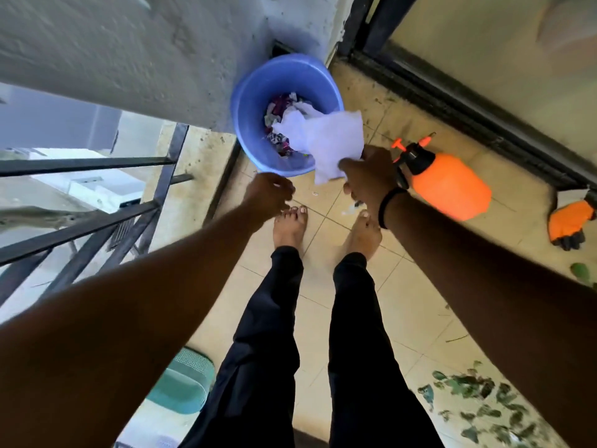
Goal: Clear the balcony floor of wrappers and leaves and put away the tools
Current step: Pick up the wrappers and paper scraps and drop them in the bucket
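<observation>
Grip: right hand (365, 181) pinches the lower edge of a white paper sheet (329, 145) between thumb and fingers; a dark band circles that wrist.
Other hand: left hand (269, 197) hangs just left of the sheet, fingers loosely curled, holding nothing.
Paper: the sheet droops over the near rim of a blue bucket (255, 92), its far end inside among other rubbish.
Bucket: stands in the balcony corner against a grey wall (129, 53), holding crumpled wrappers (279, 124) in white, purple and dark prints.
Leaves: a scatter of green leaves (478, 402) lies on the beige tiled floor (403, 302) at lower right, well apart from the bucket.
Tools: an orange spray bottle (449, 185) with a black pump top lies on the tiles just right of the right wrist; an orange and black glove (570, 221) lies further right, near the dark door track (452, 105).
Person: standing barefoot in dark trousers, toes pointing at the bucket.
Left side: black metal railing (97, 218); a green mat (184, 383) beside the left leg.
</observation>
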`<state>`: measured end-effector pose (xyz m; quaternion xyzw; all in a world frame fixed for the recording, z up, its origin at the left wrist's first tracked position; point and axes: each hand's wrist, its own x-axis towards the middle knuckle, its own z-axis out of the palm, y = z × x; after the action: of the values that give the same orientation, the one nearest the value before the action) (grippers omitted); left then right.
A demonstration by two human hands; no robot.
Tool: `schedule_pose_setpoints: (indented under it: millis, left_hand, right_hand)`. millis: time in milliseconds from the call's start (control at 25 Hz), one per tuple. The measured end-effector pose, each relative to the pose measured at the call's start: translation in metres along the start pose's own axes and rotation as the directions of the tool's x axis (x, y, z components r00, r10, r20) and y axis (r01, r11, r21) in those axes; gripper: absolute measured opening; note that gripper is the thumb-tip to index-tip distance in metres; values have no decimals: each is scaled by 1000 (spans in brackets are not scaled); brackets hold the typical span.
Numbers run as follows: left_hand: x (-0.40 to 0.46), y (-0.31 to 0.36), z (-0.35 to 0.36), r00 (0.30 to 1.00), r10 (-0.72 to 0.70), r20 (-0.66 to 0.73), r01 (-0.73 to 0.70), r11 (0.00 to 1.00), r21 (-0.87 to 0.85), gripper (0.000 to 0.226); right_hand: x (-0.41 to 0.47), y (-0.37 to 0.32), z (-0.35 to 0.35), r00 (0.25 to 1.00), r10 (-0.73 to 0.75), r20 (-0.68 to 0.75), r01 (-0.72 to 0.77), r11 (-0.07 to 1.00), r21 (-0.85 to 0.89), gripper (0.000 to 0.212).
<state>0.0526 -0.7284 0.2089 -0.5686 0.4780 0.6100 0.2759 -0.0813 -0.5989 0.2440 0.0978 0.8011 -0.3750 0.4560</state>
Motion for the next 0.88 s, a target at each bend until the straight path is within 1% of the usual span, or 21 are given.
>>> schedule_pose_setpoints:
  millis: [80, 120, 160, 200, 240, 320, 360, 400, 480, 520, 600, 640, 720, 800, 880]
  left_hand:
    - [2, -29, 5, 999, -8, -40, 15, 987, 159, 6]
    - [3, -40, 8, 998, -24, -62, 36, 979, 203, 8]
    - [2, -48, 9, 996, -41, -80, 57, 974, 218, 15]
    - [1, -53, 10, 995, -52, -84, 70, 973, 220, 20]
    - [-1, -58, 10, 996, -47, -79, 64, 972, 226, 19]
    - [0, -64, 11, 996, -29, -81, 49, 966, 255, 15]
    - [2, -63, 11, 997, -19, -81, 39, 965, 258, 16]
    - [1, -61, 9, 996, -13, -86, 34, 967, 253, 17]
    - [3, -55, 4, 995, -4, -97, 28, 969, 244, 17]
    - [5, -51, 1, 995, -4, -104, 31, 966, 255, 17]
    - [12, -44, -4, 993, -13, -118, 42, 968, 248, 18]
    - [15, -42, -5, 992, -14, -127, 43, 972, 229, 18]
    - [20, -39, -7, 990, 6, -141, 21, 981, 191, 15]
    - [24, -38, -7, 990, 27, -141, -2, 984, 176, 14]
    - [26, -36, -5, 989, 33, -142, -9, 986, 168, 17]
  right_hand:
    - [15, -22, 5, 996, -86, -21, 87, 994, 62, 15]
    - [22, -30, 10, 994, -110, -15, 111, 990, 83, 14]
    - [28, -35, 16, 994, -107, 3, 107, 990, 91, 12]
    - [35, -36, 24, 997, -66, 42, 62, 994, 93, 8]
    - [40, -34, 32, 994, 5, 106, -15, 996, 92, 3]
    - [44, -27, 45, 958, 193, 210, -200, 980, 11, 25]
    - [44, -23, 47, 944, 242, 226, -246, 969, -9, 35]
    - [43, -19, 51, 941, 256, 223, -261, 965, -5, 41]
    - [37, -15, 57, 961, 226, 157, -240, 968, 76, 39]
    - [30, -13, 58, 967, 216, 134, -233, 964, 131, 33]
    - [11, -13, 58, 965, 213, 151, -248, 930, 273, 18]
    - [0, -15, 54, 962, 210, 175, -260, 901, 348, 13]
    - [-14, -24, 49, 963, 179, 204, -256, 843, 473, 14]
    - [-13, -33, 49, 970, 160, 184, -239, 770, 591, 17]
    - [-2, -45, 54, 971, 172, 165, -238, 673, 700, 13]
